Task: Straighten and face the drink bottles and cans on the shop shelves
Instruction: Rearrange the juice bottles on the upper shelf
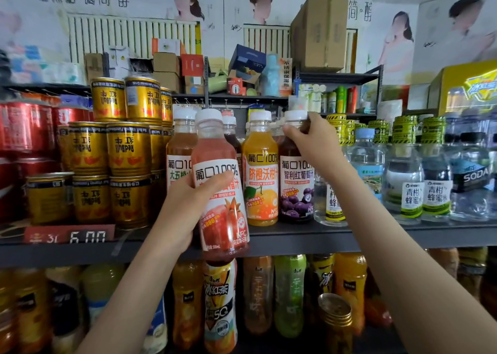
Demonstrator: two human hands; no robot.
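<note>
Red juice bottle, head view: the left hand is gripping it round the middle of the label, thumb across the front. The bottle is hanging clear of the shelf, out in front of its edge, base dipping below shelf level, leaning slightly, label facing out.

The right hand is reaching further in and pinching the neck of the purple bottle just under its white cap. That bottle is standing upright on the shelf, label forward, touching the orange bottle on its left.

Progress, as a judgement: facing is looking partly done. Orange and purple are sitting square at the front with their labels showing. The front slot to the left of orange is standing open, and the red bottle is hovering right before it, so it is probably waiting to go back there. The gold cans to the left are stacked three high; several labels are reading upside down and some are turning sideways, so they are likely needing work. Water bottles to the right are crowding unevenly. Lower-shelf bottles are too dim to judge.
</note>
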